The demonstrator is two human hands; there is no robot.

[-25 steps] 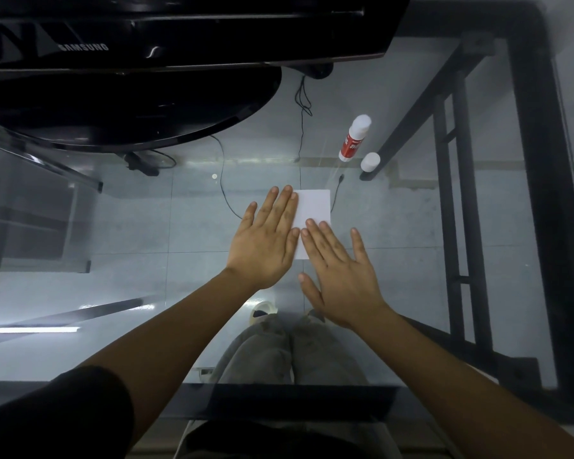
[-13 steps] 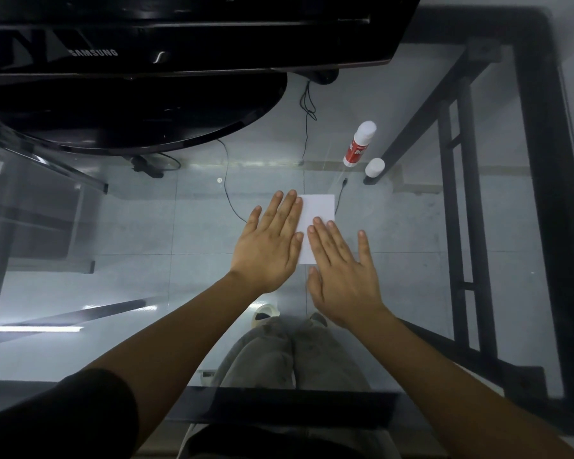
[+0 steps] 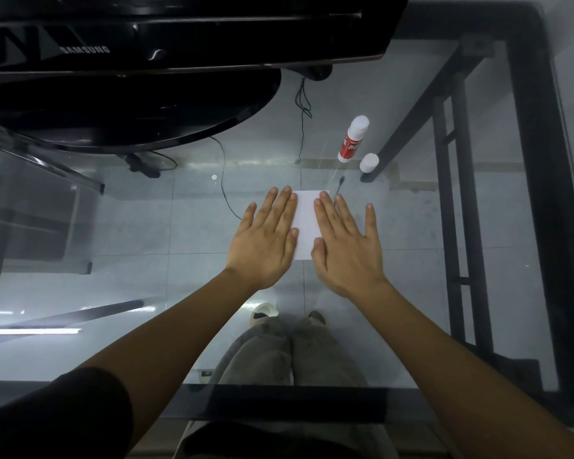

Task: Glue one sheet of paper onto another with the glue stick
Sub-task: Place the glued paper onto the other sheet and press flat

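A glass table (image 3: 80, 226) fills the view, seen from above; a tiled floor and the black metal table frame (image 3: 531, 193) are visible through it. At the far left edge of the table a large black monitor (image 3: 179, 28) is set on a wide, rounded black stand (image 3: 130, 107), and thin black cables (image 3: 224, 180) are seen trailing behind and below it. At the bottom of the view, grey trousers (image 3: 289, 356) and the tips of shoes are seen through the glass.

Two bare forearms are stretched forward from the lower corners. The left hand (image 3: 262, 243) is laid flat, palm down, fingers extended and held close together, over the left edge of the white paper (image 3: 307, 223). The right hand (image 3: 348, 250) is likewise pressed flat, palm down, with its fingers fanned a little wider and the little finger set apart, covering the paper's right edge. Only a narrow strip of white is left showing between the two hands. Whether one sheet or two lie there cannot be told.

Beyond the hands, well apart from the paper, a glue stick (image 3: 353, 139) with a red label is lying on the glass, uncapped, and its small white cap (image 3: 369, 163) is placed just beside it.
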